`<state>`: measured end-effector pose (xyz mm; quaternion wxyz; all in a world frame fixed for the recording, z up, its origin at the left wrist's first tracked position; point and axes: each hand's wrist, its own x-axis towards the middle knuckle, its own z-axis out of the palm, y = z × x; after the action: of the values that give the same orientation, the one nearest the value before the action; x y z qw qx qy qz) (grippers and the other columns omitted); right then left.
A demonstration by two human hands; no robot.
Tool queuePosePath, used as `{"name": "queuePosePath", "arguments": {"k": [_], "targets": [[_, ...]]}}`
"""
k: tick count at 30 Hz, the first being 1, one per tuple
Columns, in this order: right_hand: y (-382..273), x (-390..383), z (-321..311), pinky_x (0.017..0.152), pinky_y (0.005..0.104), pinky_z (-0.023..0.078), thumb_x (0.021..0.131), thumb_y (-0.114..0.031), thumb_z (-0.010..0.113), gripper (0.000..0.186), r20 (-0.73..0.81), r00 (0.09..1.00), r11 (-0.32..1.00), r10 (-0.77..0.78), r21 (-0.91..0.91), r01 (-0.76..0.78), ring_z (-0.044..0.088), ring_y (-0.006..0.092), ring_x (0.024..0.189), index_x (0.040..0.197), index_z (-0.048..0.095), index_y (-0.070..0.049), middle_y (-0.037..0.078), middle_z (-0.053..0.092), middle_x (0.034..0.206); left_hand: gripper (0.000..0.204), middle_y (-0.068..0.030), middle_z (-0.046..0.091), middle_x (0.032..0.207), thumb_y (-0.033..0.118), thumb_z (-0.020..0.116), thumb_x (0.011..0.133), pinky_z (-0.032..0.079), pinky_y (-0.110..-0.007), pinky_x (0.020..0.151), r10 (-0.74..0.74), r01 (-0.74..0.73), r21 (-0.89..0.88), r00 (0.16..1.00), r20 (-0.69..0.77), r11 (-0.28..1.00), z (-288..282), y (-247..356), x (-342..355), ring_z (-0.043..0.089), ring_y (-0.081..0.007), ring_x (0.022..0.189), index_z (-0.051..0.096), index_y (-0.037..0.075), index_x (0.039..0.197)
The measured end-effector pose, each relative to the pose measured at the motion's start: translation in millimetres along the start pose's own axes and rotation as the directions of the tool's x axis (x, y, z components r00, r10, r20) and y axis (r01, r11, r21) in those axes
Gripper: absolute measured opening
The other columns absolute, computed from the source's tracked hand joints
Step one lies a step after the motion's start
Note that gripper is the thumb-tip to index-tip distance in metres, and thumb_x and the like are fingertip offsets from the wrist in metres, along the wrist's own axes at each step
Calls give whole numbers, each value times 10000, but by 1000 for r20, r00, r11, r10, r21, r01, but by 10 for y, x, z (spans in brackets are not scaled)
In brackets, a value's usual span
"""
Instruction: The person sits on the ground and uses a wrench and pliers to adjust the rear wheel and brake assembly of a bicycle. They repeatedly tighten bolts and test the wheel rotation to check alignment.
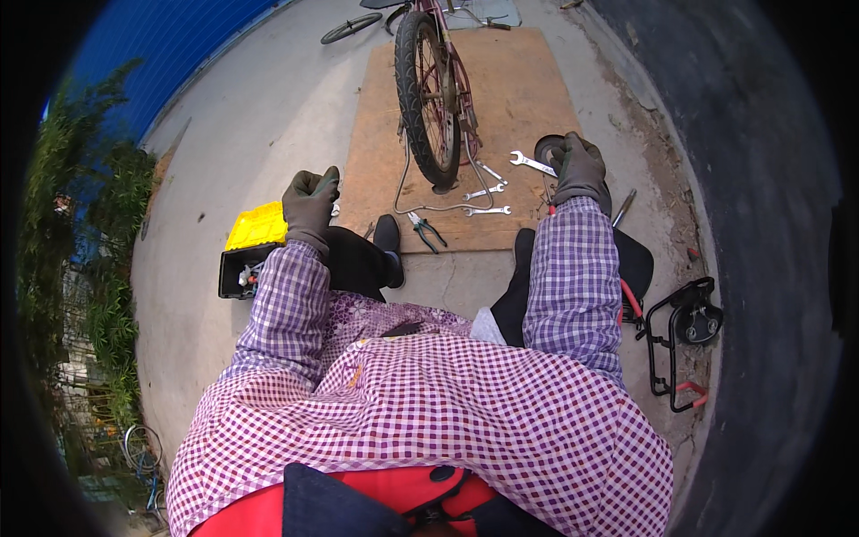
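My left hand (309, 204) wears a dark glove and is closed, above the board's left edge. What it holds, if anything, is hidden; a small pale metal bit shows beside it. In my right hand (580, 170), gloved too, an open-end wrench (533, 163) sticks out to the left, its jaw free of any nut. Ahead stands a bicycle (456, 80) with its knobby-tyred wheel (420, 98) toward me. Wrenches (488, 211) and green-handled pliers (427, 231) lie in front of it. Neither hand touches the bicycle.
Under the bicycle is a plywood board (376, 134). A black toolbox (236, 271) with a yellow lid (258, 225) stands at my left. To the right lie a black metal frame (662, 349) and a small round wheel (548, 148), near a dark wall (761, 224).
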<state>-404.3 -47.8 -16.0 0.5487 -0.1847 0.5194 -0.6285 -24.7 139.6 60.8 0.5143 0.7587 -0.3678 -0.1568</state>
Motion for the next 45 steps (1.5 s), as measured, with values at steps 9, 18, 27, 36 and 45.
{"name": "queuePosePath", "arguments": {"k": [9,18,27,36,45], "targets": [[-54,-13,-19,693,318,601,952,-190,690,307,-83,996,978,-20,-208,3,714,204,830,1166,616,18,121,710,1035,383,28,522,606,258,802,899,362,-265,480,8,2,-72,992,128,997,531,-84,498,441,-64,512,520,91,698],[95,-47,56,749,325,600,962,-197,679,325,-6,1000,904,-14,-428,10,696,194,870,1206,627,13,113,700,1044,435,51,457,578,300,830,875,303,-278,476,-81,108,-276,991,108,955,1057,-106,955,370,-62,508,495,115,667],[254,-70,-46,759,368,633,952,-115,650,247,59,998,870,7,-492,23,728,260,859,1143,649,41,170,713,1015,412,14,482,559,286,835,864,383,-278,428,-278,297,-276,955,106,914,856,-195,876,450,-93,441,514,101,686],[272,-36,-78,710,347,626,947,-71,647,196,3,1000,876,-21,-481,20,733,254,852,1110,650,39,170,714,1005,369,-19,534,618,236,835,850,407,-292,449,-302,317,-300,948,95,900,588,-153,871,502,-108,479,527,66,739],[75,153,-267,667,360,580,908,-179,641,279,-257,929,940,-267,-281,193,676,243,771,1070,592,42,127,635,941,360,2,512,589,226,847,851,417,-289,461,-256,273,-310,962,94,911,619,-237,781,484,-105,470,543,78,728]]}}
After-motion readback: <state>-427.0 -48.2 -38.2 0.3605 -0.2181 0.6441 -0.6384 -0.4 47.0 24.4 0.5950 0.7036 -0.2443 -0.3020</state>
